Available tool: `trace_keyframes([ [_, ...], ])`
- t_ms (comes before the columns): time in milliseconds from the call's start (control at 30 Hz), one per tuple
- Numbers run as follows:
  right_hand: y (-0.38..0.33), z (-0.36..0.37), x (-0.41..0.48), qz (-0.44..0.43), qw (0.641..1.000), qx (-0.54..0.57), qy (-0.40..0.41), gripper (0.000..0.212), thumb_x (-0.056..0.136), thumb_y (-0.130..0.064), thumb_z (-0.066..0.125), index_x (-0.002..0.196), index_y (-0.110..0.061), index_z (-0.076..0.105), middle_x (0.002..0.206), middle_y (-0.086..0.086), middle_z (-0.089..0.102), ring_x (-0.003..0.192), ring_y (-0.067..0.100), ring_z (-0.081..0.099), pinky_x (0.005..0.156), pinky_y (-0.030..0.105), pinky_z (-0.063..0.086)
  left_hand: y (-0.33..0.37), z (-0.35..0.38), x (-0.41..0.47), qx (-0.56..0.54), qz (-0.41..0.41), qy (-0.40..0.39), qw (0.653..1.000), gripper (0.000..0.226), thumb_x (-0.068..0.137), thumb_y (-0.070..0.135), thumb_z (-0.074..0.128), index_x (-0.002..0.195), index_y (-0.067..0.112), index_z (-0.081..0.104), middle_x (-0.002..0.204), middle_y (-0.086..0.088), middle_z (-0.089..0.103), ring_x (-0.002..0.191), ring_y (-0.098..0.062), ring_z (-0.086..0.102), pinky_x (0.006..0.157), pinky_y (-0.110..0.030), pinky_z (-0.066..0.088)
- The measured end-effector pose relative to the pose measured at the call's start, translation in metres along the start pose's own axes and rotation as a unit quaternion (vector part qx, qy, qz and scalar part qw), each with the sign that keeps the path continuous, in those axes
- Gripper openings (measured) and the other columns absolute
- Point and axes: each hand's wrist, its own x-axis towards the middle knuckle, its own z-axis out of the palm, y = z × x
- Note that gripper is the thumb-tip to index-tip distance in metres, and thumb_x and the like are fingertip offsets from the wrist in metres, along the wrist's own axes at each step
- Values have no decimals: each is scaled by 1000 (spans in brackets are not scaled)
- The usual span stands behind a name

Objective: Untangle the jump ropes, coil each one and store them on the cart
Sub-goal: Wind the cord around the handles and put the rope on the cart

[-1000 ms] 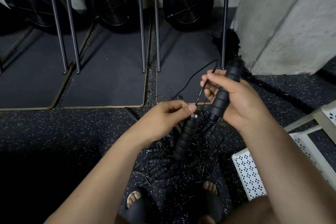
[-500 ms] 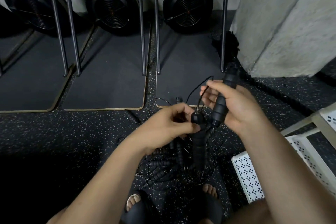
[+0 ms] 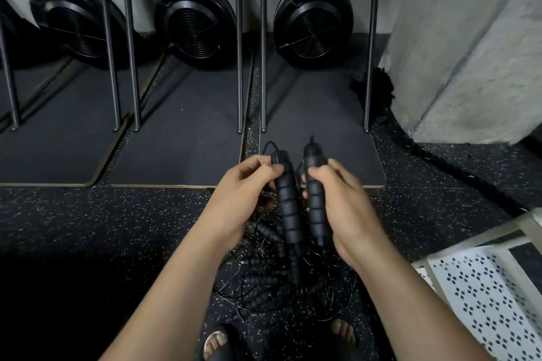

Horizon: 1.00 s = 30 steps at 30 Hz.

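Observation:
Two black ribbed jump-rope handles stand side by side, upright, in front of me. My left hand (image 3: 237, 193) pinches the left handle (image 3: 289, 208) near its top. My right hand (image 3: 343, 202) grips the right handle (image 3: 315, 202) around its upper half. Thin black cord leaves the top of each handle. Below my hands a tangled pile of jump ropes (image 3: 278, 284), thin wire cords and several more black handles, lies on the speckled floor between my sandalled feet.
The white perforated cart (image 3: 481, 287) stands at the lower right. Black floor mats (image 3: 181, 149) with upright metal poles and three fan-wheel machines (image 3: 312, 28) lie ahead. A concrete pillar (image 3: 475, 47) rises at the right, with a thick black rope (image 3: 434, 155) along its base.
My left hand lifted its handle from hanging low to upright beside the other. My right hand turned its handle upright and both hands moved together.

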Motion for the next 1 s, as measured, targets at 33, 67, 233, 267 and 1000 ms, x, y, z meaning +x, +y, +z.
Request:
trace_keyframes([
  [33, 0, 3, -2, -14, 1000, -17, -11, 19, 103, -30, 62, 103, -12, 67, 85, 11, 66, 76, 21, 60, 68, 37, 49, -1, -1, 1, -3, 1, 2, 1000, 13, 100, 22, 69, 89, 27, 74, 93, -5, 62, 88, -22, 57, 75, -37, 44],
  [67, -1, 6, -3, -22, 999, -26, -23, 16, 104, -31, 63, 105, -16, 70, 89, 12, 73, 77, 20, 66, 69, 36, 53, -2, -4, 3, -9, -1, 4, 1000, 9, 99, 25, 70, 92, 26, 75, 94, -6, 63, 89, -22, 58, 78, -39, 44],
  [233, 0, 12, -6, -34, 998, -30, -38, 12, 106, -31, 65, 110, -32, 76, 107, -8, 81, 102, 11, 76, 94, 38, 58, -6, -12, 7, -16, -4, 9, 1000, 23, 92, 34, 73, 106, 16, 76, 99, -9, 65, 93, -24, 60, 84, -42, 43],
  [267, -1, 12, -6, -35, 998, -28, -38, 12, 106, -30, 65, 110, -32, 76, 106, -11, 81, 103, 10, 76, 96, 37, 58, -7, -12, 8, -19, -4, 8, 1000, 27, 91, 34, 73, 107, 12, 74, 99, -9, 64, 93, -24, 59, 83, -42, 43],
  [1000, -11, -1, -10, 93, 965, 4, -245, 61, 81, 22, 70, 131, -12, 60, 98, 14, 74, 77, 21, 70, 59, 36, 57, 4, -32, 7, 243, 185, 135, 942, 28, 96, 58, 66, 106, 32, 70, 139, 17, 57, 136, 4, 51, 111, -20, 36],
])
